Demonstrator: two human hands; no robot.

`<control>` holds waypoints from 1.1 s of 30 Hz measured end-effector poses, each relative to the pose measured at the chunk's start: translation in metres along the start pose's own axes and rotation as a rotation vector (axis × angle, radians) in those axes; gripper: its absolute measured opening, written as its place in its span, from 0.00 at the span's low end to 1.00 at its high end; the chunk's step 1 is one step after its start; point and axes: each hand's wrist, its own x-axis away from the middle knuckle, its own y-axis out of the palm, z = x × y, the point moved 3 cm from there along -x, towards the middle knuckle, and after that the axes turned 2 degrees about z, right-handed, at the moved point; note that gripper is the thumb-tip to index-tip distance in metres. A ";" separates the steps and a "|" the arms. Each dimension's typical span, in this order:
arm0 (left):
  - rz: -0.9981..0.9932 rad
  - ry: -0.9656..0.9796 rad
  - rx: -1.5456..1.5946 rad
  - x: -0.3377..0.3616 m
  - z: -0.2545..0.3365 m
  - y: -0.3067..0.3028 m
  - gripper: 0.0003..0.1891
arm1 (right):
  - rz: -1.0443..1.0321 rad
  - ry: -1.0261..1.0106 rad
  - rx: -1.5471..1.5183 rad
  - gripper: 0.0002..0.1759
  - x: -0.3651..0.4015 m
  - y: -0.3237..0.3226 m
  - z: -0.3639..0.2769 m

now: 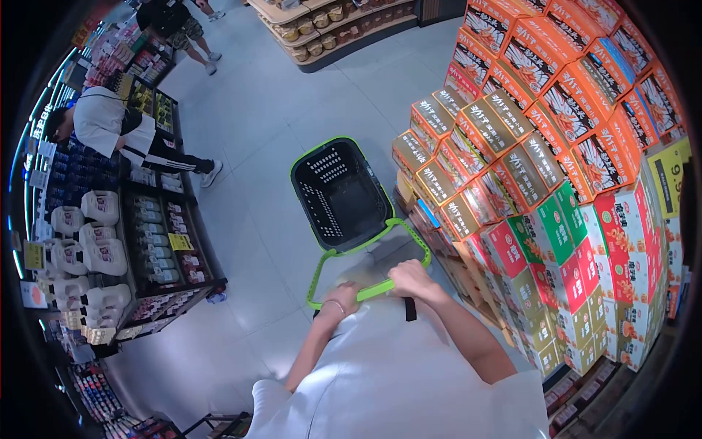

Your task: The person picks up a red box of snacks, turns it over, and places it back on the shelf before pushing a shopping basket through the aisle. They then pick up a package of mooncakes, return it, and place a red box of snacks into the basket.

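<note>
A black shopping basket [344, 192] with a green rim stands in front of me, and nothing shows inside it. Its green handle [377, 290] reaches back to my body. My left hand [342, 296], with a thin bracelet at the wrist, is wrapped round the left part of the handle's crossbar. On the right part of the same bar my right hand [409, 279] is closed too. Both hands are close to my white shirt [409, 373]. The fingertips under the bar are hidden.
To the right rises a tall stack of orange, red and green boxes [541, 139]. On the left, shelves hold white jugs [101, 245] and bottles. A person [110, 128] bends over them, and another person [175, 25] is farther off. A curved display [329, 33] stands ahead beyond grey floor tiles [256, 175].
</note>
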 end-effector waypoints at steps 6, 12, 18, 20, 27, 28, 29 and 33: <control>0.032 0.121 0.059 -0.003 -0.049 -0.046 0.19 | 0.071 0.052 0.030 0.08 -0.045 -0.005 -0.041; -0.141 0.250 -0.003 -0.006 -0.072 -0.079 0.23 | 0.068 0.140 0.043 0.05 -0.067 0.003 -0.067; -0.247 0.242 -0.042 -0.002 -0.096 -0.091 0.24 | 0.240 0.206 0.006 0.07 -0.078 0.031 -0.086; -0.270 0.242 -0.061 0.001 -0.106 -0.089 0.24 | 0.202 0.232 0.016 0.07 -0.079 0.032 -0.097; -0.406 0.314 -0.258 0.014 -0.113 -0.083 0.19 | 0.150 0.273 -0.049 0.07 -0.064 0.052 -0.118; -0.418 0.328 -0.273 0.015 -0.110 -0.083 0.19 | 0.125 0.274 -0.065 0.06 -0.061 0.058 -0.119; -0.430 0.309 -0.334 0.017 -0.106 -0.084 0.18 | 0.135 0.294 -0.075 0.06 -0.057 0.060 -0.120; -0.389 0.402 -0.347 0.023 -0.093 -0.077 0.18 | 0.344 0.240 0.010 0.05 -0.041 0.067 -0.127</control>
